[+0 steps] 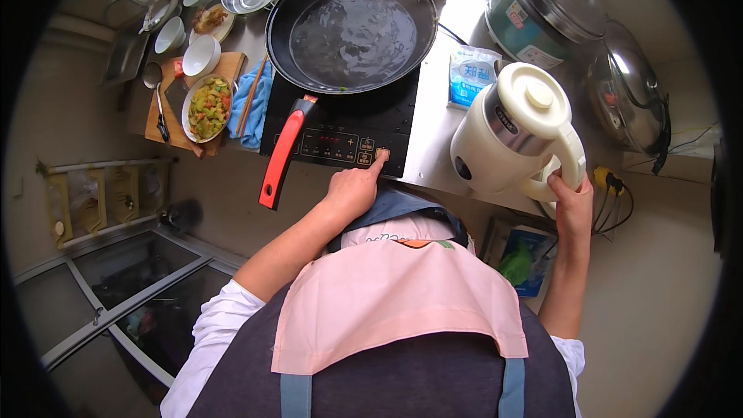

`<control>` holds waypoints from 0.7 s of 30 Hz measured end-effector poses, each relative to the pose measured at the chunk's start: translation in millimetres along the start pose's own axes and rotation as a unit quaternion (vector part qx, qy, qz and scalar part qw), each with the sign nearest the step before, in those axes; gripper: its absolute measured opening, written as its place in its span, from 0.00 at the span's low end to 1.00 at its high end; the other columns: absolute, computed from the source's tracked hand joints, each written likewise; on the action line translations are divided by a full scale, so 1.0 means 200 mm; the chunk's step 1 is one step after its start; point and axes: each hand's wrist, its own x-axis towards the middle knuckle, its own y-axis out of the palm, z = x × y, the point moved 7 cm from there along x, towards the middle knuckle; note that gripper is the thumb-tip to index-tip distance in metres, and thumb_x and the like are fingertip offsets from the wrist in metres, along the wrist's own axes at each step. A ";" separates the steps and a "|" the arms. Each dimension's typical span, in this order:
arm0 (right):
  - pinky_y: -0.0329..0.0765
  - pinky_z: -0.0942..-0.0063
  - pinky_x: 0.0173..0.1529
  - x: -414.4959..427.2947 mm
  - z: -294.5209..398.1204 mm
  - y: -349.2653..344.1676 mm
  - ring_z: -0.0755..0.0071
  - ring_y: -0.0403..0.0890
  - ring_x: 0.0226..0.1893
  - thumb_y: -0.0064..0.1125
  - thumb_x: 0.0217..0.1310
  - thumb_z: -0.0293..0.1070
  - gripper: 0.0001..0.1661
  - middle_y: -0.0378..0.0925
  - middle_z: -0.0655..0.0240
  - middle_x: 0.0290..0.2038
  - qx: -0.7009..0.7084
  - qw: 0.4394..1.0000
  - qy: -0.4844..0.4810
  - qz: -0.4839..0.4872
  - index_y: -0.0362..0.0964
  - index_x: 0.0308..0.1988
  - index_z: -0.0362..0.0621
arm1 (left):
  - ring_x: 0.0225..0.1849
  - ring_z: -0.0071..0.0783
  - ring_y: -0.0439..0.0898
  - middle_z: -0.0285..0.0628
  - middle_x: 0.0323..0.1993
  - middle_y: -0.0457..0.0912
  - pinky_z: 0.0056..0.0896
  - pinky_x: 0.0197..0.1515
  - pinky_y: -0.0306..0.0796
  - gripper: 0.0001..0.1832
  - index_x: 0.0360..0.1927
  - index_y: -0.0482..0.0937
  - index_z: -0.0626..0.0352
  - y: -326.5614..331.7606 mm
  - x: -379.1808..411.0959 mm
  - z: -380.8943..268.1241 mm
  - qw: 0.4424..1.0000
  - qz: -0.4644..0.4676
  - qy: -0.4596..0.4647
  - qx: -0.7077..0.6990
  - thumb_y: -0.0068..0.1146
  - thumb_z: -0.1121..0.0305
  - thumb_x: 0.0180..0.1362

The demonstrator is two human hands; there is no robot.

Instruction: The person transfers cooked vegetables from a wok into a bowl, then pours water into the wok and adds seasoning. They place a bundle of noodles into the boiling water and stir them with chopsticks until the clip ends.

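My left hand (353, 187) reaches to the front of a black induction cooktop (397, 110). Its index fingertip touches a key at the panel's right end, while the other fingers are curled around nothing. On the cooktop sits a large dark frying pan (429, 23) holding clear liquid (354, 40) with a rippled surface. The pan's red and black handle (281, 157) points toward me, left of that hand. My right hand (572, 197) grips the handle of a cream electric kettle (493, 145), its lid on. Whether the kettle's base touches the counter I cannot tell.
Left of the cooktop, a blue cloth (255, 104) with chopsticks (251, 98) lies beside a wooden cutting board (232, 64). A bowl of chopped vegetables (208, 109) rests there. A blue-white packet (471, 75) and a rice cooker (516, 32) stand to the right.
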 end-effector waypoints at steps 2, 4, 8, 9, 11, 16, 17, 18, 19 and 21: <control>0.65 0.83 0.36 -0.01 0.00 0.01 0.84 0.69 0.30 0.58 0.43 0.23 0.12 0.69 0.75 0.28 0.010 1.000 0.000 0.002 0.68 0.34 0.40 | 0.21 0.49 0.75 0.51 0.18 0.76 0.46 0.27 0.70 0.29 0.60 0.55 0.53 -0.01 -0.04 -0.01 1.000 -0.009 -0.003 -0.018 0.42 0.70 0.52; 0.65 0.83 0.36 -0.02 -0.01 0.01 0.84 0.69 0.30 0.58 0.43 0.23 0.12 0.69 0.75 0.27 0.009 1.000 0.003 -0.003 0.68 0.34 0.40 | 0.21 0.48 0.75 0.51 0.18 0.76 0.46 0.27 0.70 0.29 0.60 0.55 0.54 -0.01 -0.08 -0.01 0.999 -0.012 -0.011 -0.029 0.44 0.68 0.53; 0.65 0.83 0.36 -0.03 -0.04 -0.01 0.83 0.69 0.29 0.58 0.43 0.23 0.12 0.69 0.75 0.27 0.009 1.000 0.001 -0.009 0.68 0.33 0.40 | 0.20 0.48 0.75 0.51 0.17 0.75 0.46 0.27 0.70 0.28 0.60 0.55 0.56 -0.04 -0.14 0.02 0.998 -0.031 -0.026 -0.045 0.44 0.67 0.54; 0.65 0.83 0.36 -0.02 -0.04 -0.02 0.83 0.69 0.29 0.58 0.43 0.23 0.12 0.69 0.75 0.27 0.013 1.000 -0.004 -0.005 0.68 0.33 0.40 | 0.20 0.48 0.75 0.52 0.17 0.75 0.46 0.27 0.70 0.28 0.60 0.55 0.57 -0.03 -0.15 0.03 0.998 -0.034 -0.030 -0.048 0.44 0.66 0.54; 0.65 0.83 0.35 -0.03 -0.04 0.00 0.83 0.68 0.29 0.58 0.44 0.23 0.11 0.69 0.75 0.27 0.012 1.000 -0.007 -0.008 0.68 0.32 0.40 | 0.20 0.48 0.75 0.51 0.17 0.75 0.46 0.28 0.70 0.29 0.59 0.56 0.59 -0.02 -0.16 0.04 0.997 -0.031 -0.044 -0.049 0.45 0.66 0.53; 0.64 0.83 0.35 -0.03 -0.09 0.00 0.84 0.68 0.28 0.58 0.45 0.23 0.10 0.69 0.75 0.27 0.031 0.999 -0.003 -0.015 0.68 0.32 0.40 | 0.22 0.49 0.76 0.51 0.18 0.76 0.46 0.29 0.71 0.30 0.58 0.55 0.67 -0.03 -0.17 0.10 0.995 -0.022 -0.093 -0.027 0.45 0.65 0.52; 0.64 0.83 0.35 -0.03 -0.10 0.01 0.84 0.68 0.28 0.58 0.45 0.23 0.10 0.69 0.75 0.27 0.034 0.999 -0.007 -0.018 0.68 0.32 0.41 | 0.23 0.50 0.76 0.52 0.19 0.76 0.47 0.30 0.71 0.31 0.59 0.54 0.66 -0.03 -0.18 0.14 0.992 -0.024 -0.120 -0.029 0.45 0.64 0.52; 0.63 0.83 0.35 -0.04 -0.10 0.02 0.84 0.67 0.28 0.58 0.45 0.23 0.10 0.69 0.75 0.27 0.035 0.999 -0.013 -0.021 0.68 0.32 0.41 | 0.23 0.51 0.76 0.53 0.19 0.76 0.48 0.31 0.71 0.32 0.59 0.53 0.66 -0.02 -0.19 0.18 0.989 -0.025 -0.145 -0.033 0.45 0.64 0.52; 0.63 0.84 0.35 -0.04 -0.10 0.02 0.84 0.67 0.28 0.58 0.45 0.23 0.10 0.69 0.75 0.27 0.037 0.999 -0.018 -0.024 0.68 0.32 0.41 | 0.24 0.52 0.76 0.54 0.19 0.76 0.49 0.31 0.70 0.32 0.60 0.51 0.65 -0.02 -0.20 0.22 0.984 -0.027 -0.170 -0.037 0.45 0.64 0.52; 0.63 0.84 0.37 -0.04 -0.13 0.01 0.84 0.68 0.30 0.57 0.46 0.22 0.11 0.69 0.75 0.28 0.034 0.999 -0.018 -0.019 0.68 0.34 0.41 | 0.24 0.53 0.76 0.55 0.20 0.76 0.50 0.32 0.70 0.33 0.60 0.50 0.65 -0.01 -0.22 0.30 0.979 -0.056 -0.191 -0.047 0.45 0.65 0.52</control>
